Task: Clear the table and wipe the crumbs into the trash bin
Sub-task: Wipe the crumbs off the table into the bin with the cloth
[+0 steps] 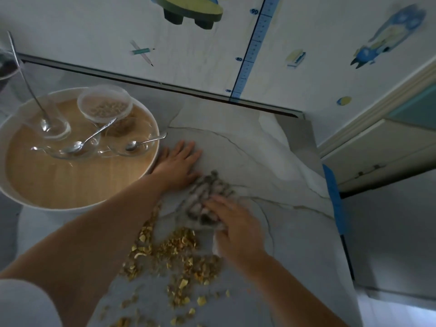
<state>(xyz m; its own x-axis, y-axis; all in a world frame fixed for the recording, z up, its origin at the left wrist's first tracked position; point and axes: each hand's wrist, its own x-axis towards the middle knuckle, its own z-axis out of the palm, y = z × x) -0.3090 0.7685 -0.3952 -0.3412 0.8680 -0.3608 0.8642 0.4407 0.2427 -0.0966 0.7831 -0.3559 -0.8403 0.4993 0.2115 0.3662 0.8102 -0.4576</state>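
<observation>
Lots of yellow crumbs [179,263] spread over the grey tabletop [271,147], most in a heap near the front edge, a few loose bits closer still. Just behind the heap, a fuzzy grey cloth [207,197], bunched up and lying flat on the tabletop. Probably there to push the crumbs along, toward a trash bin not in view.

Right hand [236,225] on top of the cloth, fingers bent over it and pressing it down. Blurry, so hard to tell how tight the hold is. Left hand [179,161] flat on the bare tabletop, fingers straight and spread, holding nothing, right beside the tray [151,119]. Maybe resting there to lean on, or to keep the tray out of the way.

On the round tray: a glass [53,119] with a long spoon [26,76] in it, clear bowls [77,147] with spoons [94,136], and a plastic tub [105,102] with a lid. Dishes already off the tabletop, crumbs not yet wiped away. Behind it all, a wall with pictures [391,34] and a height ruler [257,48].
</observation>
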